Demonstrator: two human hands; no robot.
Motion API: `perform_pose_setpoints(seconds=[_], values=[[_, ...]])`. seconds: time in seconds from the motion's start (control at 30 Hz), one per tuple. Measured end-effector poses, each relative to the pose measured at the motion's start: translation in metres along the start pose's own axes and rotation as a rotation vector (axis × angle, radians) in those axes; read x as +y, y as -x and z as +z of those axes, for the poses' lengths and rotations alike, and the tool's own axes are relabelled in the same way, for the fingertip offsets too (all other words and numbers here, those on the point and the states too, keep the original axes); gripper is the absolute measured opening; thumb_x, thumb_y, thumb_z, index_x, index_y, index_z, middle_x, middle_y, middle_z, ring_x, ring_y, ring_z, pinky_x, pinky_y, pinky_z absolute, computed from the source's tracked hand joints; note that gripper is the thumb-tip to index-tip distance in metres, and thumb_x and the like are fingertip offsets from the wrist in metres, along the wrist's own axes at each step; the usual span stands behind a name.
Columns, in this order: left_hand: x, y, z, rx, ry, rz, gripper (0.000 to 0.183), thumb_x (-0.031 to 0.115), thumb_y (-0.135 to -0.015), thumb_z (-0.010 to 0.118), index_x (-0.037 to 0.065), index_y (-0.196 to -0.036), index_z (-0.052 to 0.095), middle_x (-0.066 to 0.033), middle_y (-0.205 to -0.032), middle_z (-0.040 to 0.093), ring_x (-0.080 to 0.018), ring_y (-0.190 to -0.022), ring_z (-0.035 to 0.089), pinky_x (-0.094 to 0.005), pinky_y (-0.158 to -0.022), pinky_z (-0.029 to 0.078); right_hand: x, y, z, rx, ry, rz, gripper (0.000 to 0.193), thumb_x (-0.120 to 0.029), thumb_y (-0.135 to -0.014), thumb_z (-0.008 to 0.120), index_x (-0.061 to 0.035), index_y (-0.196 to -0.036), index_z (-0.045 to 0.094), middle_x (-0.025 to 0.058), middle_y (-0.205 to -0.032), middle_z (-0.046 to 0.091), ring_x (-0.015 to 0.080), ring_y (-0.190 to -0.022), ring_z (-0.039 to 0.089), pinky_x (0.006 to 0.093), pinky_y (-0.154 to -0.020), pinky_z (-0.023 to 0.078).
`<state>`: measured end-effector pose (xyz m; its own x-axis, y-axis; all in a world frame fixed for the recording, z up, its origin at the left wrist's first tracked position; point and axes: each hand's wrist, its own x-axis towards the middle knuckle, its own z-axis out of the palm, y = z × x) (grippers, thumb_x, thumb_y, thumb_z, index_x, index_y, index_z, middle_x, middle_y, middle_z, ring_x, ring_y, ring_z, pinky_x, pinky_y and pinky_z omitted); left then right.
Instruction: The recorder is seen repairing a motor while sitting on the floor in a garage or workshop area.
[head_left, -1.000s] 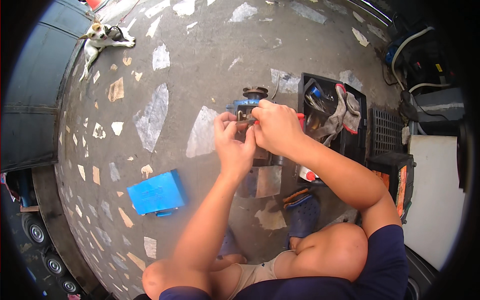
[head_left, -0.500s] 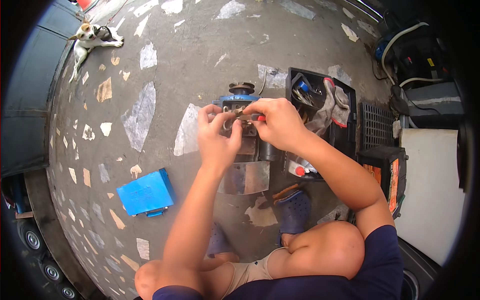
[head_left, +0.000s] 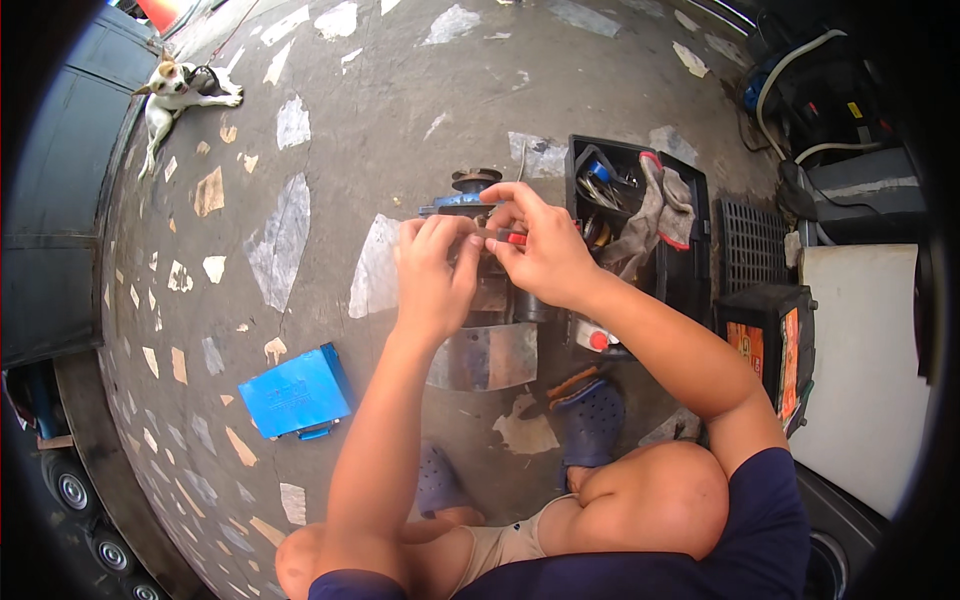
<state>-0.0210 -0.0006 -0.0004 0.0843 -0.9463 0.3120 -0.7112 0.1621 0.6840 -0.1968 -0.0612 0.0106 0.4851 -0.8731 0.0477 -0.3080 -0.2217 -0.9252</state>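
My right hand (head_left: pixel 545 245) pinches a small slim tool with a red handle (head_left: pixel 516 239) and a thin metal end; its exact kind is unclear. Directly to the left, my left hand (head_left: pixel 435 265) has thumb and fingertips closed at the tool's metal end. Whatever lies between those fingertips is too small to make out. Both hands are held over a blue machine (head_left: pixel 462 200) with a dark pulley (head_left: pixel 476 180) on its far side. Much of the machine is hidden beneath my hands. A curved metal plate (head_left: pixel 485 357) lies at its near side.
An open black toolbox (head_left: pixel 572 165) at the right holds tools and grey work gloves (head_left: pixel 650 215). A blue case (head_left: pixel 295 393) lies on the floor at left. Right of my knee stands a black battery-like box (head_left: pixel 765 300). A dog (head_left: pixel 175 95) rests at far left.
Both hands have lifted slightly off the machine's parts. The left fingertips have closed in at the tool's metal end, and the right index finger has risen. The view has shifted a little.
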Motion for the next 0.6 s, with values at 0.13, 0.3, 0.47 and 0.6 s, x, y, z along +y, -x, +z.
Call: perform_pose_setpoints(seconds=[0.13, 0.3, 0.47, 0.6], values=[[0.002, 0.0, 0.002, 0.019, 0.03, -0.114, 0.013, 0.009, -0.097, 0.073, 0.001, -0.107, 0.072, -0.0112, -0.103, 0.073, -0.0317, -0.102, 0.06, -0.0428, -0.091, 0.051, 0.003, 0.0, 0.002, -0.002, 0.028, 0.0, 0.052, 0.005, -0.091, 0.073, -0.0044, -0.139, 0.055, 0.0094, -0.095, 0.074, 0.0176, -0.08, 0.072, 0.032, -0.073, 0.057], [-0.007, -0.002, 0.006, 0.06, 0.059, -0.15, 0.012, 0.008, -0.096, 0.073, 0.001, -0.107, 0.073, -0.0131, -0.099, 0.074, -0.0306, -0.093, 0.064, -0.0435, -0.086, 0.053, 0.005, 0.003, 0.002, -0.003, 0.076, -0.062, 0.053, 0.004, -0.083, 0.071, -0.0052, -0.134, 0.056, 0.0126, -0.092, 0.075, 0.0368, -0.083, 0.075, 0.0465, -0.073, 0.058], [-0.009, -0.001, -0.003, -0.007, 0.128, -0.071, 0.014, 0.006, -0.091, 0.075, 0.004, -0.105, 0.074, -0.0102, -0.103, 0.075, -0.0348, -0.101, 0.063, -0.0463, -0.09, 0.052, -0.009, -0.001, -0.001, -0.047, 0.191, -0.049, 0.061, 0.005, -0.081, 0.069, -0.0063, -0.139, 0.052, 0.0123, -0.091, 0.076, 0.0387, -0.086, 0.076, 0.0488, -0.074, 0.059], [-0.008, -0.002, -0.003, 0.008, -0.013, 0.051, 0.019, 0.001, -0.086, 0.076, 0.005, -0.105, 0.078, -0.0102, -0.098, 0.073, -0.0327, -0.096, 0.064, -0.0439, -0.088, 0.053, -0.01, -0.003, -0.005, -0.091, 0.23, -0.064, 0.068, 0.006, -0.08, 0.068, -0.0082, -0.144, 0.049, 0.0126, -0.092, 0.077, 0.0388, -0.089, 0.077, 0.0509, -0.075, 0.059]])
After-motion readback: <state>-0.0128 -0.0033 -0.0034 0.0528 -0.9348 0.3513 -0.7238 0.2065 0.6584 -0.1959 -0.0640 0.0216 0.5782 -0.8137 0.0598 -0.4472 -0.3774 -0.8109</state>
